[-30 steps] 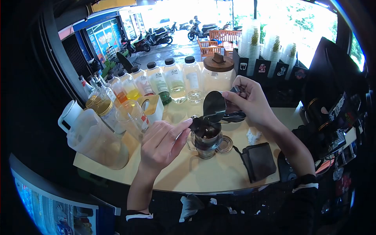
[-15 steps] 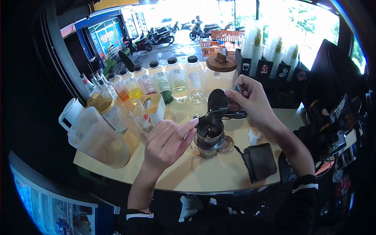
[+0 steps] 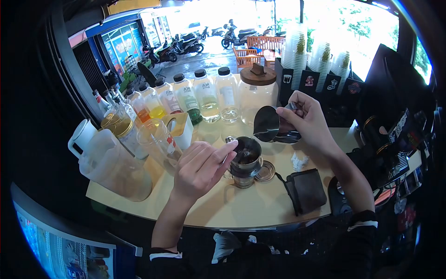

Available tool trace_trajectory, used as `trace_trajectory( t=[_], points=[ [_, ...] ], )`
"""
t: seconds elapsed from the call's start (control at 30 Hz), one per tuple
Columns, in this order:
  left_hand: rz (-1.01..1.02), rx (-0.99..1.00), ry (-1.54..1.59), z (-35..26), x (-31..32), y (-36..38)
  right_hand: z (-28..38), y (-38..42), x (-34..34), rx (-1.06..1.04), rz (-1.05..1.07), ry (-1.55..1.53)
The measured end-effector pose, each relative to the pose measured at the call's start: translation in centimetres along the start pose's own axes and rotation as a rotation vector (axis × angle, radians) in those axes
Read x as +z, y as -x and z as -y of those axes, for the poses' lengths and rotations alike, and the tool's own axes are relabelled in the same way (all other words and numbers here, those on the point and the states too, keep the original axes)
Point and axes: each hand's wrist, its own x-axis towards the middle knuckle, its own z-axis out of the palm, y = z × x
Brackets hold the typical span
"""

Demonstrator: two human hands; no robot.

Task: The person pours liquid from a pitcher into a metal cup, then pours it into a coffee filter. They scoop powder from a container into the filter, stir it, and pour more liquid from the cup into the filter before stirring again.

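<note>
My right hand (image 3: 306, 114) is closed around the handle of a dark metal pitcher (image 3: 267, 124). Its spout points left, just above and to the right of a metal coffee dripper (image 3: 251, 156). The dripper sits on a small glass (image 3: 243, 181) and has dark, wet-looking contents. At its left rim, the thumb and forefinger of my left hand (image 3: 200, 167) are pinched together. A small dark piece shows at those fingertips, but I cannot make out what it is. To the right of the glass lies a round metal lid (image 3: 265, 171).
Several black-capped bottles (image 3: 203, 95) line the back, beside a wooden-lidded jar (image 3: 258, 93). A large plastic pitcher (image 3: 114, 162) and a clear jug (image 3: 158, 139) stand left. Right are a folded dark cloth (image 3: 304, 191), crumpled tissue (image 3: 299, 161) and stacked cups (image 3: 293, 56).
My right hand has drawn the pitcher slightly right and away from the dripper, with less tilt, uncovering more of the dripper's opening. My left hand stays pinched at the rim.
</note>
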Motion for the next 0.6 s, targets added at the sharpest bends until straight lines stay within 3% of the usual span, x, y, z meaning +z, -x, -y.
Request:
trace_trajectory(
  t=[0.1, 0.27, 0.6],
  points=[
    [0.014, -0.009, 0.0, -0.2, 0.1, 0.0, -0.4, 0.2, -1.0, 0.009, 0.002, 0.062],
    [0.02, -0.033, 0.039, -0.3, 0.3, 0.3, -1.7, 1.5, -1.4, 0.148, -0.112, -0.24],
    [-0.033, -0.004, 0.092, -0.2, 0.5, 1.0, -14.1, 3.7, -2.8, 0.311, -0.277, -0.393]
  ],
)
